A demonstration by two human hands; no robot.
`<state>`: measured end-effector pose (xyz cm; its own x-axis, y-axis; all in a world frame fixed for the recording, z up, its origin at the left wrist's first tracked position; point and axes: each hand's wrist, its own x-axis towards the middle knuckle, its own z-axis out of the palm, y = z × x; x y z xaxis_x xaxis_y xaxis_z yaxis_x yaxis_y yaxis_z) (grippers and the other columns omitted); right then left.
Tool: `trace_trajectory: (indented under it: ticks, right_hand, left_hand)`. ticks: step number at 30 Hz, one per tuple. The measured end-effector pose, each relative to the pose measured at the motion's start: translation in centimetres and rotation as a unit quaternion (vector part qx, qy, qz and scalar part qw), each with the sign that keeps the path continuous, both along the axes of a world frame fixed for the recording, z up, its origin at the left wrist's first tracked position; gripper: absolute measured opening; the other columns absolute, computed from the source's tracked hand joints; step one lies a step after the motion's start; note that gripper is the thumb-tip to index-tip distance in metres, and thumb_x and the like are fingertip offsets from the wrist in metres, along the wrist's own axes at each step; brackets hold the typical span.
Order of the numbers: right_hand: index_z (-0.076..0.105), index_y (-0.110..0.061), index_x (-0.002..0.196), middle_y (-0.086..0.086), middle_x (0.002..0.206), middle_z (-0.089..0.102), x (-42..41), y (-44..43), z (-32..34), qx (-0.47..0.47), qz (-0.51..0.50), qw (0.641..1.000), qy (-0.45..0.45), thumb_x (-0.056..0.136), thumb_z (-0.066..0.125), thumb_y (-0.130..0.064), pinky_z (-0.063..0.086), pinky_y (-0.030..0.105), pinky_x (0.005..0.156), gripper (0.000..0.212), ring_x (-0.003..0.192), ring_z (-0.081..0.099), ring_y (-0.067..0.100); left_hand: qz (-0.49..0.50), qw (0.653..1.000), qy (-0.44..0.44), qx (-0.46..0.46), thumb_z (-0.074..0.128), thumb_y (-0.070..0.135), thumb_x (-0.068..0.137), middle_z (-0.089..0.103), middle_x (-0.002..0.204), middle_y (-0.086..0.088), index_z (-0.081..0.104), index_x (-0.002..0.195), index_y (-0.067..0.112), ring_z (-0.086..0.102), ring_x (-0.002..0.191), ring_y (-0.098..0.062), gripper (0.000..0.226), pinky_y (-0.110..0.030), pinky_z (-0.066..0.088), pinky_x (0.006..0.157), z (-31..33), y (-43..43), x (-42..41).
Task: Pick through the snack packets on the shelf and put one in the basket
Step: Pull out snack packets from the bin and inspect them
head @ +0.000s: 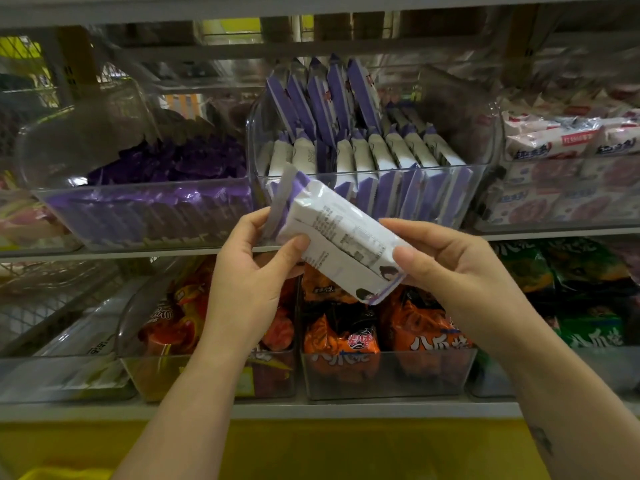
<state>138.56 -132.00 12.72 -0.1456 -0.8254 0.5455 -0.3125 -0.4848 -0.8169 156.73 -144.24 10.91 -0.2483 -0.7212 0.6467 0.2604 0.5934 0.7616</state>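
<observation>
A white and purple snack packet [341, 237] is held in front of the shelf, its printed back facing me, tilted down to the right. My left hand [254, 268] pinches its upper left end between thumb and fingers. My right hand [446, 263] pinches its lower right end. Behind it, a clear bin [479, 143] on the upper shelf holds several more purple and white packets [360, 147] standing in rows. No basket can be made out for certain.
Left of that bin, another clear bin [145, 209] holds purple wrappers. Pink and white packets [568, 161] lie at the right. The lower shelf carries bins of orange snack bags [384, 334] and green bags [585, 306]. A yellow surface [311, 448] runs below the shelf edge.
</observation>
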Motion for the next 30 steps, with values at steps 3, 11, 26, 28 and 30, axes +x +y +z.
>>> trace_trajectory:
  ticks: [3,11,26,28,30]
  right_hand:
    - [0.063,-0.041,0.115,-0.015,0.108,0.073,0.1,-0.2,-0.1,0.033,0.004,0.999,0.026,0.080,0.058,-0.039,0.055,0.017,0.081,0.035,0.101,0.068,0.004]
    - [0.066,-0.030,0.108,-0.013,0.102,0.074,1.2,-0.5,-0.3,-0.016,-0.010,0.999,-0.029,0.075,0.066,-0.035,0.054,0.014,0.071,0.034,0.093,0.070,0.004]
    - [0.069,-0.035,0.099,-0.015,0.099,0.074,1.2,-0.6,-0.5,-0.004,-0.008,1.000,-0.002,0.066,0.074,-0.039,0.055,0.015,0.070,0.033,0.092,0.071,0.004]
    - [0.070,-0.034,0.100,-0.013,0.099,0.075,1.1,-0.6,-0.6,-0.003,-0.002,1.000,-0.006,0.067,0.074,-0.038,0.056,0.017,0.071,0.034,0.093,0.071,0.006]
    - [0.070,-0.033,0.100,-0.010,0.099,0.075,1.0,-0.6,-0.6,-0.004,0.003,1.000,-0.008,0.068,0.074,-0.037,0.057,0.019,0.072,0.033,0.093,0.072,0.008]
  left_hand:
    - [0.084,0.993,-0.048,-0.073,0.070,0.031,0.086,0.062,0.116,0.027,0.057,0.121,0.039,0.059,0.107,0.008,0.039,-0.014,0.052,0.082,0.1,1.2,-0.8]
    - [-0.084,0.996,-0.038,-0.007,0.076,0.015,0.082,0.027,0.155,0.019,0.016,0.148,0.052,0.048,0.130,-0.001,0.097,-0.031,0.055,0.093,-0.3,3.3,-3.1]
    - [-0.144,0.984,0.047,0.094,0.063,-0.002,0.072,0.059,0.129,0.006,0.028,0.149,0.038,0.064,0.115,-0.015,0.094,-0.029,0.057,0.079,-1.2,1.9,-3.6]
    - [-0.161,0.977,0.073,0.121,0.063,0.000,0.072,0.063,0.126,0.003,0.041,0.143,0.033,0.066,0.112,-0.020,0.081,-0.033,0.058,0.078,-1.0,1.7,-3.4]
    - [-0.175,0.970,0.094,0.141,0.063,0.003,0.072,0.063,0.126,-0.003,0.050,0.134,0.033,0.068,0.108,-0.021,0.070,-0.034,0.058,0.075,-0.8,1.6,-3.2]
